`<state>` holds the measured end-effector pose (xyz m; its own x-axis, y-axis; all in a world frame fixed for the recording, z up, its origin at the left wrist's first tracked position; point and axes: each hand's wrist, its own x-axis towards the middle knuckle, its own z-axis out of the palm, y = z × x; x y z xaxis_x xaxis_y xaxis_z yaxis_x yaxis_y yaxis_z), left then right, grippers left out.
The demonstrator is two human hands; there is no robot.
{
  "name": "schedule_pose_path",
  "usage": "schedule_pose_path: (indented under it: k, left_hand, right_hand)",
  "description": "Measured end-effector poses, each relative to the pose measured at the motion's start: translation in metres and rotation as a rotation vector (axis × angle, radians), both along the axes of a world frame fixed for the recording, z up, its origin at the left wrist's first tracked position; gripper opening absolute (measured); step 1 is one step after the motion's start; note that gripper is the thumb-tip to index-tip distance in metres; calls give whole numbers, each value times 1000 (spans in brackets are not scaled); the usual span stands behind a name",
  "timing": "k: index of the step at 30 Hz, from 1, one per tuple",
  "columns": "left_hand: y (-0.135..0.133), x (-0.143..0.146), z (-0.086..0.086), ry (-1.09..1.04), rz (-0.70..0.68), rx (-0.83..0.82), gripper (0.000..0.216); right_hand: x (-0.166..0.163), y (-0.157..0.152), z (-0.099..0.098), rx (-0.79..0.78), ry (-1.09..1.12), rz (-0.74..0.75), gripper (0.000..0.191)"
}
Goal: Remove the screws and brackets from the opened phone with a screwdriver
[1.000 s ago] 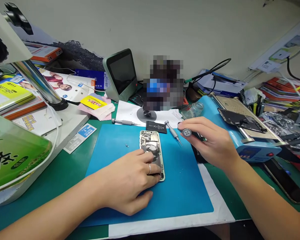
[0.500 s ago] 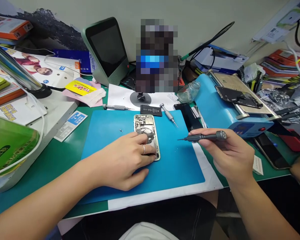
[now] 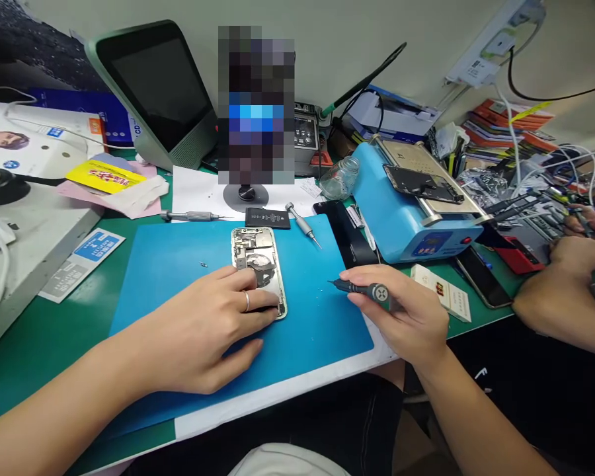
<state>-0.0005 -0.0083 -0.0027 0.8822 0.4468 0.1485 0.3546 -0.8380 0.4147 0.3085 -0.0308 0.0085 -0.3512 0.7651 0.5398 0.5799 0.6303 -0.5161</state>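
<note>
The opened phone lies lengthwise at the centre of the frame on the blue mat. Held only by a flat press, it could slide if a driver tip pushed on it, and the tip might skid across the exposed parts. Its lower end sits under the fingertips of the left hand, which lie spread and unclenched on it, leaving the upper half bare. Right of centre, the right hand is closed around a dark screwdriver whose tip points left, apart from the phone. A tiny loose screw just left of the phone could be brushed away.
</note>
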Motion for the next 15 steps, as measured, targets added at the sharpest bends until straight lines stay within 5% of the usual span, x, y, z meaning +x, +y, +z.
schedule_pose_path:
  k: [7, 15]
  left_hand:
    - [0, 0, 1, 7, -5, -9, 26]
    - [1, 0, 2, 24, -5, 5, 33]
  right_hand:
    - [3, -1, -2, 11, -36, 32, 42]
    - [5, 2, -3, 6, -93, -122, 27]
